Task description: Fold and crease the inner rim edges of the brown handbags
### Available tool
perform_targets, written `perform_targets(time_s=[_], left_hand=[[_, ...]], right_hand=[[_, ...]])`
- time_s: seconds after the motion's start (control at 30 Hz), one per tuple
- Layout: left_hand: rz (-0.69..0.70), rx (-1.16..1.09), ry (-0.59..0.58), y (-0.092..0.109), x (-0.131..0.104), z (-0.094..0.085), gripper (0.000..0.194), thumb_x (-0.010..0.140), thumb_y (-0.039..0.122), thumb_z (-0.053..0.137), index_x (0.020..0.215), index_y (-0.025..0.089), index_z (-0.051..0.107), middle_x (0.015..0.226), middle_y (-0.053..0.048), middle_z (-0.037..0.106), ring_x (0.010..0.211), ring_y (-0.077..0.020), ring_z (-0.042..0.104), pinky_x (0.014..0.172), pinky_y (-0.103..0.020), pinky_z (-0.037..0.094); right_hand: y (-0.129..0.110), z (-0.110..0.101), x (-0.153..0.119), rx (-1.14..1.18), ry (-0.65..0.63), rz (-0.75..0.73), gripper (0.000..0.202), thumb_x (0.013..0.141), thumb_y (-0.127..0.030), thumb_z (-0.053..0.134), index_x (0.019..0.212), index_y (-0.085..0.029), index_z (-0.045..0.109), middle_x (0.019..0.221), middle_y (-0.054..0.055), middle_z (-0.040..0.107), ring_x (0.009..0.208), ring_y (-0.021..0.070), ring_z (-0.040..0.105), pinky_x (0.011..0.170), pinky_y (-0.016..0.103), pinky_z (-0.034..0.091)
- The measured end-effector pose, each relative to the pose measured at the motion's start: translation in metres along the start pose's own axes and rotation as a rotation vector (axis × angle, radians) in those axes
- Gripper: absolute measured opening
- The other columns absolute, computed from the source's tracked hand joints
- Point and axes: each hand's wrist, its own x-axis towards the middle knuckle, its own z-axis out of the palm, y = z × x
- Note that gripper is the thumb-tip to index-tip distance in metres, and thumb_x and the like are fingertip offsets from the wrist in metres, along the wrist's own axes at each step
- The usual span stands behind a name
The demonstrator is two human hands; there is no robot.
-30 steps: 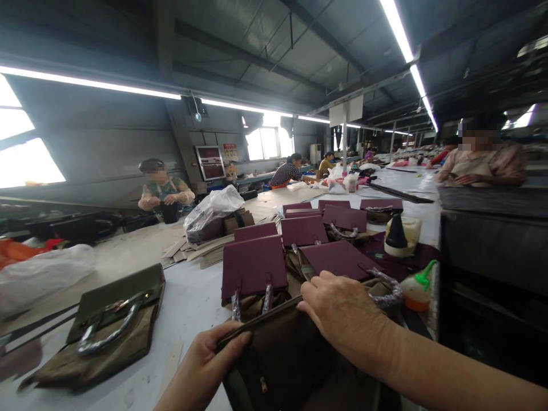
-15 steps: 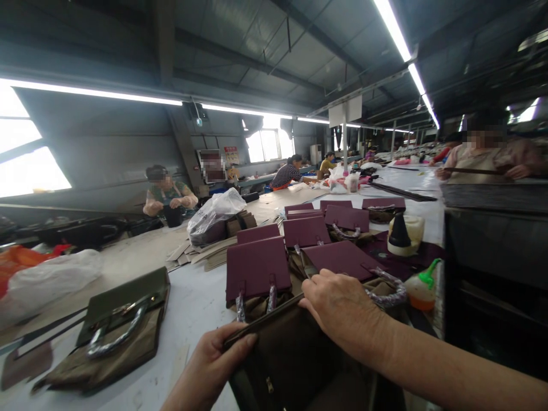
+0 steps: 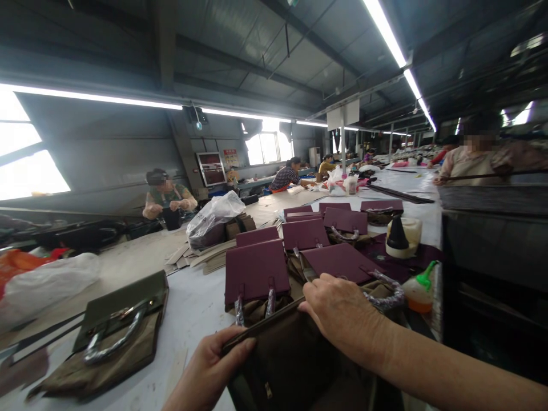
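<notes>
Dark bag [image 3: 299, 359]: right in front of me at the near side of the table [image 3: 194, 302], its top edge lifted toward me between my two hands.
My left hand [image 3: 216, 361]: pinching the left end of that edge, thumb on the near face.
My right hand [image 3: 336, 314]: gripping further along the edge, fingers curled over it.
Zip pull [image 3: 268, 390]: hanging on the near face, below my left thumb; I can't tell what, if anything, lies inside.
Slipping edge: I'd judge that a loose left pinch could let that end sag and crease.
Maroon bags [image 3: 256, 271]: crowded just beyond; a push forward might scuff a flap or catch a wrapped handle [image 3: 399, 294].
Squeeze bottle [image 3: 420, 290]: green-spouted, orange liquid low inside, near the table's right edge; my right forearm swinging out could tip it and stain the bags.
Pale tub [image 3: 413, 235]: behind the bottle, a black cone [image 3: 397, 235] at its front; contents unclear to me.
Clear plastic sack [image 3: 220, 212]: further off, something dark in its lower part, too veiled to name.
Olive bag [image 3: 117, 337]: lying apart on my left, handle wrapped, contents hidden.
</notes>
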Motion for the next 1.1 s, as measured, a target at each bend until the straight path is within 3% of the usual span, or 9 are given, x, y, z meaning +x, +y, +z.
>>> perform_targets(time_s=[0.83,1.1], left_hand=[[0.017,-0.004,0.033,-0.0012,-0.0042,0.0042,0.032,0.067,0.044,0.063,0.079,0.014,0.068,0.071,-0.003,0.065,0.068,-0.0170,0.055,0.060,-0.021,0.042],[0.010,-0.036,-0.026,0.0028,-0.0069,0.0038,0.034,0.068,0.044,0.062,0.082,0.013,0.068,0.069,-0.004,0.065,0.070,-0.0187,0.057,0.062,-0.023,0.043]], right_hand=[[0.0004,0.0023,-0.0008,0.019,0.000,0.007,0.010,0.078,-0.019,0.056,0.070,-0.016,0.061,0.068,0.007,0.063,0.067,0.0222,0.059,0.058,0.030,0.046],[-0.0029,0.0017,0.0006,-0.018,0.051,0.022,0.009,0.075,-0.022,0.060,0.069,-0.015,0.061,0.067,0.007,0.064,0.068,0.0245,0.060,0.056,0.032,0.047]])
